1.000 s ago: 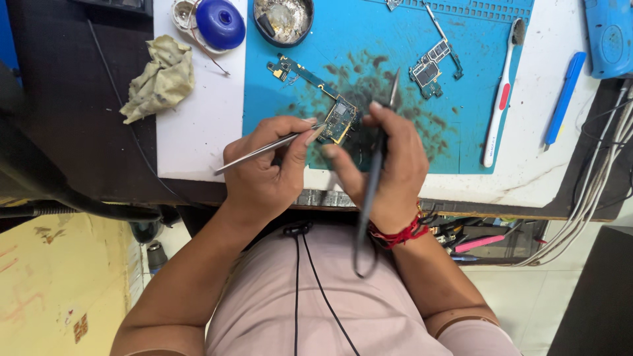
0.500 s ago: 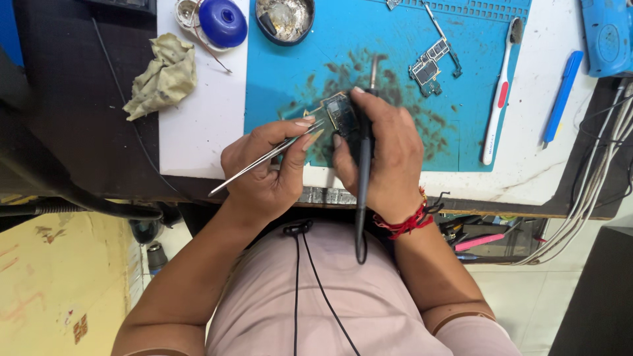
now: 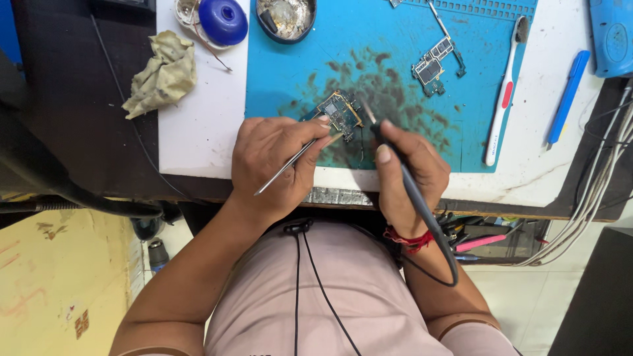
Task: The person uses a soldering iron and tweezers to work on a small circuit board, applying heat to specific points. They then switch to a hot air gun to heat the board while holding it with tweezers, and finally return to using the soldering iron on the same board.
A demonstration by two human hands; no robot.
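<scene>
Hands (image 3: 277, 161) lowered, circuit board (image 3: 339, 111) mid-mat (image 3: 395, 39)

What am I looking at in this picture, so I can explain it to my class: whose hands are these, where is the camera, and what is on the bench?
The camera sits on a person's head and looks straight down at their own two bare hands, so the bench is at the top of the picture. The left hand grips thin metal tweezers that reach to a small green circuit board. The right hand holds a black pen-shaped corded tool, its tip near that board. The board lies on a stained blue work mat. Also there: a second circuit board, a white and red toothbrush, a blue pen, a crumpled beige cloth, a round blue lid and a round metal dish.
</scene>
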